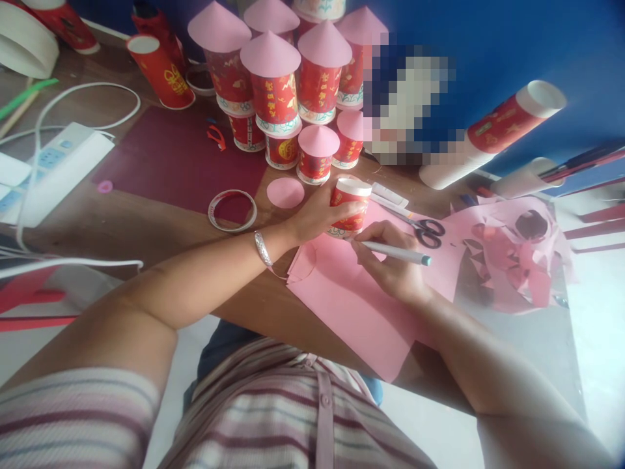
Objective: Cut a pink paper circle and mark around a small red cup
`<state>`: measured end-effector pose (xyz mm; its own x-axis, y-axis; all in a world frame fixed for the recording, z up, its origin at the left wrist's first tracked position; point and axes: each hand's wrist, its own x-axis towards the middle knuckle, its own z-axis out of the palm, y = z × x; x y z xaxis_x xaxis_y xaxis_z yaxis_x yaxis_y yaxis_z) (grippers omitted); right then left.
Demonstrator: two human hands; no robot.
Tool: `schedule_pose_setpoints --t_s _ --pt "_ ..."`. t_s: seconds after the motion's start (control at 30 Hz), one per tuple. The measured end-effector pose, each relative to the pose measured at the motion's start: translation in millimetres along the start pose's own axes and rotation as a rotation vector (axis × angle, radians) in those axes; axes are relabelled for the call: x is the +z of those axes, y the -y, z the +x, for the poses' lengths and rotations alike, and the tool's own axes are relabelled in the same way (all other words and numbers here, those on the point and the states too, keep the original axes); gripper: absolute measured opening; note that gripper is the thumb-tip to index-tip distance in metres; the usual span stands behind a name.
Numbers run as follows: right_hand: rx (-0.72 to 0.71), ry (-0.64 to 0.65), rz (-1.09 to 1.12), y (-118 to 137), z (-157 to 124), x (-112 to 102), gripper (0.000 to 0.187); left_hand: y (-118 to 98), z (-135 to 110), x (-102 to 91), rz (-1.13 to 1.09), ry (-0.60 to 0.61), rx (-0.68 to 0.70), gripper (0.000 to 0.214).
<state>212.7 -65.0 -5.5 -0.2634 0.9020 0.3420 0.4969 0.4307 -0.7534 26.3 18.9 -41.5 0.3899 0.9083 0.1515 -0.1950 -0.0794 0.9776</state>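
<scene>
My left hand (317, 213) is wrapped round a red paper cup (349, 195) with gold print and a white rim, held over the table. In my right hand (390, 260) is a white marker pen (395, 252) with a green end, its tip close to the lower white band of the cup, where drawn marks show. Whether the tip touches the cup I cannot tell. Beneath both hands lie pink paper sheets (342, 286). A pink paper disc (286, 193) is left of the cup. Scissors (426, 231) lie to the right of it.
Red cups with pink cone tops (271, 85) stand stacked at the back. Pink paper scraps (522, 254) are heaped at right. A tape roll (232, 210) and a power strip (53, 169) with white cables are at left. A cup stack (502, 124) leans near the blue wall.
</scene>
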Motion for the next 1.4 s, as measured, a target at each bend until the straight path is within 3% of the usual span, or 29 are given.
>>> schedule_pose_setpoints --t_s 0.87,1.4 --pt "-0.133 -0.138 -0.090 -3.2 1.2 2.7 0.013 3.2 2.3 -0.4 -0.031 0.004 0.004 0.049" --pt "-0.128 -0.136 -0.124 -2.5 1.1 0.6 0.011 2.4 2.1 -0.3 -0.021 0.008 0.005 0.050"
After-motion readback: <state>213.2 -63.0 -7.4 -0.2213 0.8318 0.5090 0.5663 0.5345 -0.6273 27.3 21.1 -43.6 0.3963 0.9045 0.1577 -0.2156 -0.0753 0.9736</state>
